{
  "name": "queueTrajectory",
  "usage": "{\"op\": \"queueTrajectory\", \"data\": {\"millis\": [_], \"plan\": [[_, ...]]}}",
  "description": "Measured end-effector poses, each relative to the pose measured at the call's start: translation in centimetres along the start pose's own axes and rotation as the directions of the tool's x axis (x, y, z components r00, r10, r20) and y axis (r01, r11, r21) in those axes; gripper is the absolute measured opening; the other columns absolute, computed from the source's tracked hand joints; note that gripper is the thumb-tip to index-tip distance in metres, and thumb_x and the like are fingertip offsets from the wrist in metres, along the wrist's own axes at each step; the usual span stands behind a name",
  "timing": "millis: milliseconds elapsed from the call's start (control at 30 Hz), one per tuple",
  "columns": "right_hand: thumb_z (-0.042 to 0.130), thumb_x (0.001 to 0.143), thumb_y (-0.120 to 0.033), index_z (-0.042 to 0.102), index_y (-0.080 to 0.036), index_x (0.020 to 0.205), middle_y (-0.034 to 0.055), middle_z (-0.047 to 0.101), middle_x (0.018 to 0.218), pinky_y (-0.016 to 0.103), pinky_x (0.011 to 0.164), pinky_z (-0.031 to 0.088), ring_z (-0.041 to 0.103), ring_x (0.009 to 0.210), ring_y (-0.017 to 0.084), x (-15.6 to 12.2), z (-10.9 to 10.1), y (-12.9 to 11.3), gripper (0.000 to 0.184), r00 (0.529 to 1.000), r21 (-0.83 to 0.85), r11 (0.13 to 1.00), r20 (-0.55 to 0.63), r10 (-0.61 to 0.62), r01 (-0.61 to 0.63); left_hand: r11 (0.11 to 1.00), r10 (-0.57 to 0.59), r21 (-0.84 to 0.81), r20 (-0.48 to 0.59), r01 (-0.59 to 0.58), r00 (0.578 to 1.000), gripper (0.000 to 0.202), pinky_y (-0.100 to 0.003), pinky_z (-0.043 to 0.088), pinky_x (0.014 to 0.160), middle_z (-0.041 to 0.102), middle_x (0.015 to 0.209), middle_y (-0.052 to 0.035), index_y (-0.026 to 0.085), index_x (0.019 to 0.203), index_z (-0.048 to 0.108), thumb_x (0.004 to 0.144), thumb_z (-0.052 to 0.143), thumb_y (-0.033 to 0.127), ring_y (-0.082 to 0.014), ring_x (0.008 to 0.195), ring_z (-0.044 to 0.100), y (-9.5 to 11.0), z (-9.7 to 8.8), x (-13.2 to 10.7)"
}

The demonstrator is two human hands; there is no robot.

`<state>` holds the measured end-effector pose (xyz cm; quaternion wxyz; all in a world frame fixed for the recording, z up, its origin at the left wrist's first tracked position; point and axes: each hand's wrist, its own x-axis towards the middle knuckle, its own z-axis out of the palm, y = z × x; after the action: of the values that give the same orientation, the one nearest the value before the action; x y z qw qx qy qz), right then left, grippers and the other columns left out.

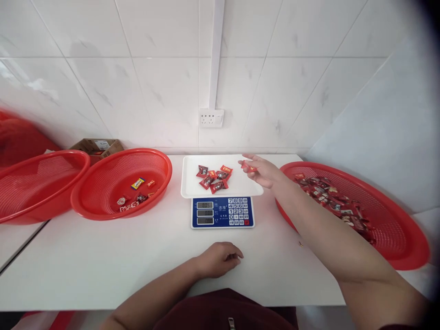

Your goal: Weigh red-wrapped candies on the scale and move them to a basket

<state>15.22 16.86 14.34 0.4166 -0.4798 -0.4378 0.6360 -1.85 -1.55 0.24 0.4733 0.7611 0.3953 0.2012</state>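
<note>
Pinching a small red glossy-wrapped candy [248, 167] in the fingertips of your right hand [263, 170], you hold it just over the right edge of the white rectangular plastic scale tray [192, 185]. Your left hand [220, 259] rests on the smooth white table [120, 256], well short of the tray, curled closed and holding nothing. A cluster of red crinkled wrapped candies [215, 178] lies mid-tray. The round red mesh plastic basket [405, 256] sits to your right.

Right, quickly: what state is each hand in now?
Left hand: curled shut on the table, nothing visible inside.
Right hand: shut on a red sweet over the tray.
</note>
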Motion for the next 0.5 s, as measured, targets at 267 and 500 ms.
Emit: {"op": "queueTrajectory", "data": {"millis": [267,500], "plan": [[0.053,0.084,-0.019,0.05,-0.024,0.117,0.0083,0.057,0.117,0.016,0.038,0.037,0.049,0.051,0.005,-1.5,0.4,0.7,0.034,1.0,-0.241,0.97,0.0,-0.008,0.008,1.0,0.003,0.01,0.015,-0.003,1.0,0.026,-0.025,0.048,0.07,0.066,0.092,-0.0058,0.02,0.102,0.067,0.081,0.052,0.024,-0.0156,0.074,0.059,0.0,0.0,0.0],[0.056,0.081,-0.017,0.04,-0.026,0.131,0.0146,0.042,0.135,0.019,0.043,0.043,0.054,0.055,0.006,-1.6,1.4,0.7,0.053,0.995,-0.398,0.913,0.072,-0.066,0.089,1.0,0.011,0.021,0.015,-0.011,1.0,0.026,-0.023,0.047,0.071,0.065,0.093,-0.0059,0.018,0.103,0.067,0.081,0.052,0.024,-0.0145,0.075,0.059,0.0,-0.1,0.0]]}}
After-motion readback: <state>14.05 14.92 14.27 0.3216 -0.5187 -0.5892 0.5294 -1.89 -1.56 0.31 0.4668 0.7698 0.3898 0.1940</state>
